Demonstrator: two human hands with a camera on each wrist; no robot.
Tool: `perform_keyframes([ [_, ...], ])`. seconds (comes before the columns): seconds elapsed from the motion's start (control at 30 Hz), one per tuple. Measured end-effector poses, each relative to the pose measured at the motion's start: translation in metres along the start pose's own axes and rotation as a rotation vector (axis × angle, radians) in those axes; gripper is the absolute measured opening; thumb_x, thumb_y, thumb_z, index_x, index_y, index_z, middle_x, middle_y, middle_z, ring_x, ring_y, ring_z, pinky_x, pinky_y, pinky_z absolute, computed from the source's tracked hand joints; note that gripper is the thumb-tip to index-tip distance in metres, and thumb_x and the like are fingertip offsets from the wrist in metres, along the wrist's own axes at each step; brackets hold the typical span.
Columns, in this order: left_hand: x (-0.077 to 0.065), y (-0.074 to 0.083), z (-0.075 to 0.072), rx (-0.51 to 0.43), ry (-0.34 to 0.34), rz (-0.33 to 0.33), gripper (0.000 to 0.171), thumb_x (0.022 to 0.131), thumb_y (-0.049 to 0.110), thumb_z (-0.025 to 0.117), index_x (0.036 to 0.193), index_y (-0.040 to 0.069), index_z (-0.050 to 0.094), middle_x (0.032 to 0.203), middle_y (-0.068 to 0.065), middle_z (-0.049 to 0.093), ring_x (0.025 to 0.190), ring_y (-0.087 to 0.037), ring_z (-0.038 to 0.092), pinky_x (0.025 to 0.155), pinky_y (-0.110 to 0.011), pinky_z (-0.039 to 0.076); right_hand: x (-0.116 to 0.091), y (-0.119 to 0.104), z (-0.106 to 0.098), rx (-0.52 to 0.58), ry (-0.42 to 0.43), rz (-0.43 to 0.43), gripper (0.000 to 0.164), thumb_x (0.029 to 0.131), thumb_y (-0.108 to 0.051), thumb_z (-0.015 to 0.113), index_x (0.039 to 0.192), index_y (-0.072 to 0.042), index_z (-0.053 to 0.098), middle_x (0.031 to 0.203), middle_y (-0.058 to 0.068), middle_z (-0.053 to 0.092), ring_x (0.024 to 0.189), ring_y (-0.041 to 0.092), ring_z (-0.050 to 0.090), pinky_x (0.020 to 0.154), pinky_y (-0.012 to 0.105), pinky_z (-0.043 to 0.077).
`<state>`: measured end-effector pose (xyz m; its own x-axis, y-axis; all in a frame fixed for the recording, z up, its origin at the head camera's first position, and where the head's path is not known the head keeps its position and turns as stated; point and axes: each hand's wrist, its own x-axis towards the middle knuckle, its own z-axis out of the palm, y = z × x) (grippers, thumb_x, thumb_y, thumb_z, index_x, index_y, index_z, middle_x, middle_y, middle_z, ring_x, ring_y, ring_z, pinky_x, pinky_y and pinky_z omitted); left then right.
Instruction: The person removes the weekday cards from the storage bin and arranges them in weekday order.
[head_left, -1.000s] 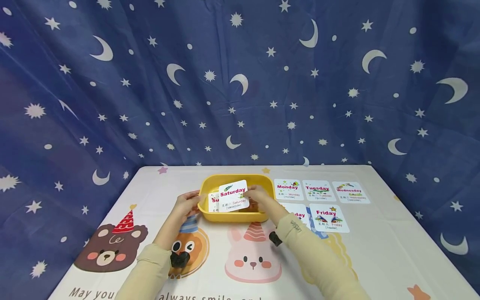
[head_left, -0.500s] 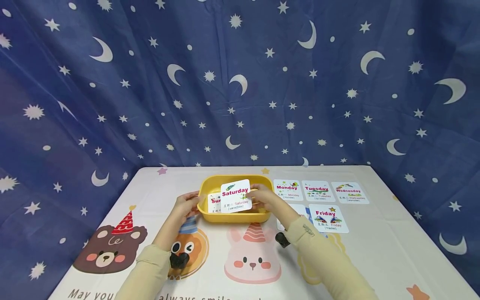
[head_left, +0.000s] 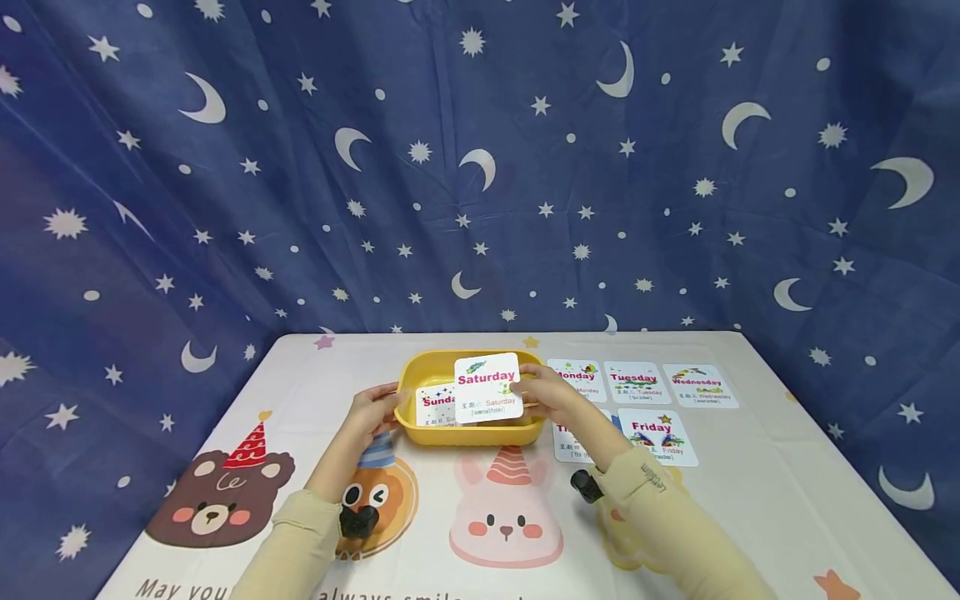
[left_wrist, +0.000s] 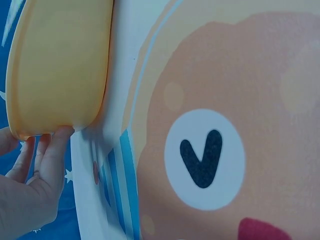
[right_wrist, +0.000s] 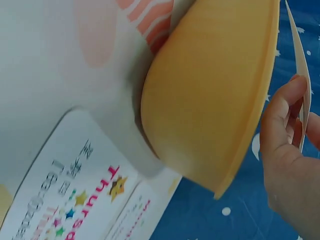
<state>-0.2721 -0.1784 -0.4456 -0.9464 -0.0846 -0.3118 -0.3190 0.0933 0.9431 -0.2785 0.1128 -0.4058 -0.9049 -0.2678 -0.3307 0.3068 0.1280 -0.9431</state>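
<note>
My right hand point(head_left: 551, 392) pinches the Saturday card point(head_left: 487, 404) by its right edge, above the right part of the yellow basket point(head_left: 465, 436). In the right wrist view, the card point(right_wrist: 301, 65) appears nearly edge-on between thumb and fingers, beyond the basket's rim. The left hand point(head_left: 372, 410) grips the basket's left end, thumb at the rim and fingers on the outer wall, as the left wrist view shows. Inside the basket lies a Sunday card point(head_left: 435, 404), partly hidden behind the Saturday card.
Right of the basket lie two rows of cards: Monday point(head_left: 585, 371), Tuesday point(head_left: 633, 383) and Wednesday point(head_left: 701, 387) behind, Thursday point(head_left: 573, 450) and Friday point(head_left: 663, 425) in front. The right arm partly covers the front row. A blue curtain point(head_left: 480, 208) stands behind the table.
My right hand has moved right and slightly up with the Saturday card, uncovering more of the Sunday card. The left hand stays on the basket's left end.
</note>
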Motion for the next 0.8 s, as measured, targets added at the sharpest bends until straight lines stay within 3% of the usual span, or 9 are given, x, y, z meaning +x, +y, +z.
perform_keyframes([
  [0.5, -0.001, 0.002, 0.001, -0.006, -0.006, -0.008, 0.043, 0.097, 0.01, 0.048, 0.138, -0.003, 0.041, 0.132, -0.027, 0.048, 0.084, -0.016, 0.063, 0.07, -0.025, 0.059, -0.026, 0.011, -0.031, 0.006, -0.02, -0.048, 0.039, 0.094, -0.006, 0.051, 0.13, 0.001, 0.039, 0.09, -0.002, 0.062, 0.072, 0.009, 0.06, 0.063, 0.022, 0.052],
  [0.8, 0.001, 0.0, -0.001, -0.011, -0.007, -0.004, 0.044, 0.097, 0.01, 0.049, 0.138, -0.003, 0.041, 0.132, -0.028, 0.048, 0.078, -0.013, 0.062, 0.068, -0.024, 0.059, -0.046, 0.019, -0.055, 0.008, -0.064, -0.059, 0.048, 0.096, -0.008, 0.048, 0.138, 0.006, 0.03, 0.089, -0.005, 0.064, 0.075, 0.007, 0.064, 0.063, 0.021, 0.055],
])
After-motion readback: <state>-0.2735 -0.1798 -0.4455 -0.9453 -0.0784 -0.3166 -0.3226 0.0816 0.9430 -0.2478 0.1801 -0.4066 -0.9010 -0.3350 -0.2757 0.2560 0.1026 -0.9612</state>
